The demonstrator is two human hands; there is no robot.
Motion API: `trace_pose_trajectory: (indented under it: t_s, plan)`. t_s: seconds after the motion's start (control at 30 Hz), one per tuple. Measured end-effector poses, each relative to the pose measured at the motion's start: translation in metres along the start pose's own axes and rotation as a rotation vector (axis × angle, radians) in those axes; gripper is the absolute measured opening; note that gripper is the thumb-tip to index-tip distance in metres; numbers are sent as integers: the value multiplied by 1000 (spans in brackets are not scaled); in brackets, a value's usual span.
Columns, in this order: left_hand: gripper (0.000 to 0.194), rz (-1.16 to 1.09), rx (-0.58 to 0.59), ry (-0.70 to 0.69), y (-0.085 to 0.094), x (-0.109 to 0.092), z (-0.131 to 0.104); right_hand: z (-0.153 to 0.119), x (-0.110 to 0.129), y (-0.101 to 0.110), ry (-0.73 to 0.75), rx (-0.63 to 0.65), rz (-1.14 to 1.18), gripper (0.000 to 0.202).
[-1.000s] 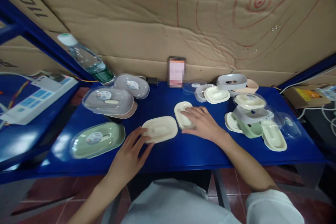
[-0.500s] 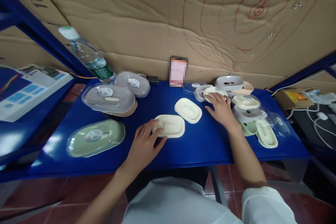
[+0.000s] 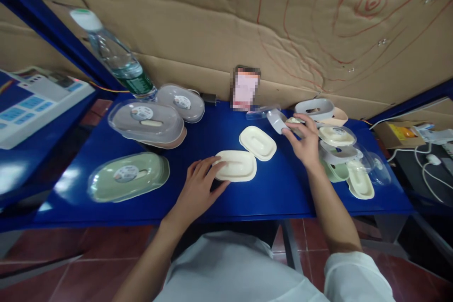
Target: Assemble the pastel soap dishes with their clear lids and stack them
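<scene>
My left hand (image 3: 203, 180) rests on a shallow cream oval plastic piece (image 3: 242, 165), fingertips on its left end, thumb apart at its near edge. A second cream oval piece (image 3: 257, 143) lies just behind it. Farther right, my right hand (image 3: 305, 140) has thumb and fingers closed around a small cream piece (image 3: 293, 121), mostly covered by the fingers. A tilted grey oval piece (image 3: 276, 121) is against the right thumb; whether it is gripped too I cannot tell. Behind it is a clear lid (image 3: 264, 112).
At left are grey oval boxes (image 3: 145, 122) and a green one (image 3: 129, 177) under clear lids. A water bottle (image 3: 113, 56) and a phone (image 3: 246, 87) stand near the cardboard (image 3: 177, 23). Several stacked pieces, including a grey one (image 3: 314, 109) and a green one (image 3: 334, 170), crowd the right.
My right hand has closed on the small cream piece, and the grey piece beside it has tipped up. The left hand stays on its cream piece. The camera view has shifted slightly.
</scene>
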State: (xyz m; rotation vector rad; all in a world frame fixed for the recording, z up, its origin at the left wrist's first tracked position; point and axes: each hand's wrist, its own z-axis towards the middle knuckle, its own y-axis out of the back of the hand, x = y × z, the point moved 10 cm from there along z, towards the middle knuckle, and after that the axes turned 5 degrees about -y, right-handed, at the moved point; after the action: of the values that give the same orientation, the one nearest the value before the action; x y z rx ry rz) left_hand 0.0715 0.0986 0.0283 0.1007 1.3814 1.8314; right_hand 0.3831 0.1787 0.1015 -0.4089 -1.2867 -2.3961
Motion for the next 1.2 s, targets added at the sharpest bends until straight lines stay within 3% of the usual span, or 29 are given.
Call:
trace_pose_trajectory:
  t_s: [0.1,0.2,0.37,0.5,0.6,0.73,1.03,1.2]
  plan:
    - [48,-26,-11,45,0,5,-1,-7,19,16,14,-51,155,29]
    - [58,-74,-1,94,-3,9,-3,-25,54,10,65,16,148,28]
    - [81,-140,20,150,-5,13,-4,-80,131,-31,403,280,74,20]
    - [83,-136,35,125,-8,11,-5,-118,163,-64,589,406,-46,31]
    - [79,-121,37,127,-10,13,-7,-133,175,-74,720,411,-46,39]
    - [74,-106,-1,135,-5,15,-6,-135,173,-75,812,468,1,45]
    - [77,-212,34,162,-1,17,-16,-130,178,-67,822,578,215,47]
    - [62,-119,42,108,6,12,-23,-138,179,-75,839,597,241,41]
